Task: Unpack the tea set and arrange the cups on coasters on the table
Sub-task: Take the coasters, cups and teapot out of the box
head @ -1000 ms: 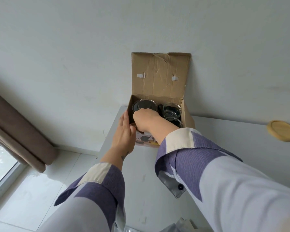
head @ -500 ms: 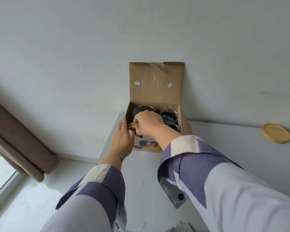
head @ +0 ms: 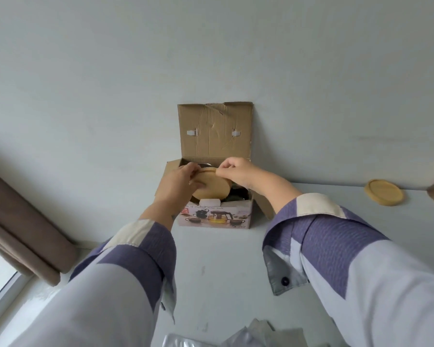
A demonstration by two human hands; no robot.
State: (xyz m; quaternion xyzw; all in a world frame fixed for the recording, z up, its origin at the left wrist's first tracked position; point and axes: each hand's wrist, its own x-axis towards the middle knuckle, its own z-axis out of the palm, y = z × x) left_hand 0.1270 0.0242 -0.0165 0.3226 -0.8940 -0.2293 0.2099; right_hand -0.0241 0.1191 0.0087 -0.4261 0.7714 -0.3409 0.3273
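A stack of wooden coasters (head: 212, 185) is hovering over the open cardboard box (head: 214, 215), the left hand (head: 178, 182) gripping its left side and the right hand (head: 237, 171) pinching its top edge. Dark glassware (head: 239, 194) is sitting inside the box. Right of the box, another coaster (head: 383, 195) is lying on the tabletop (head: 223, 266); a curtain (head: 23, 229) is hanging left.

Both arms extended forward; left hand (head: 177, 182) fingers curled, gripping; right hand (head: 236, 170) pinching with fingertips.
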